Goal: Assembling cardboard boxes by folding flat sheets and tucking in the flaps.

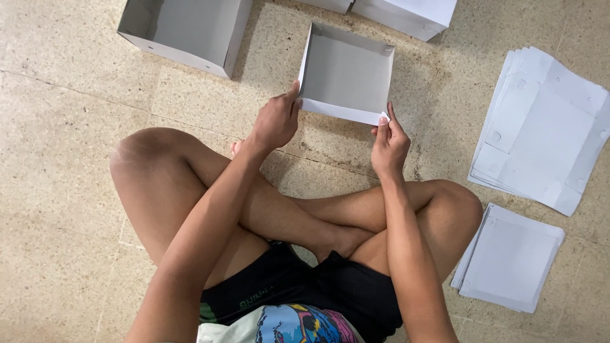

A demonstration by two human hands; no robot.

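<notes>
Far left on my feed, a finished white box [190,28] sits open on the speckled stone floor [57,190], well apart from the hands. Moving in, the left hand [276,121] is closed on the near-left corner of the shallow white cardboard tray [346,70], thumb up against the side wall. The tray rests on the floor straight ahead of the crossed legs, its open face up, its near wall running left to right between the two hands. The tray looks close to square from here, so I cannot call a long axis with confidence. Next, the right hand [389,143] pinches the near-right corner, fingertips [383,119] on a small flap at that edge. So the hands are apart, one clamped on each near corner, both about equally near the tray, which lies just beyond them. Beyond the tray, more white boxes [406,13] poke in at the top edge. Far right, a fanned stack of flat die-cut blanks [546,127] lies on the floor, with a smaller stack of flat sheets [515,257] just below it, near the right knee.
</notes>
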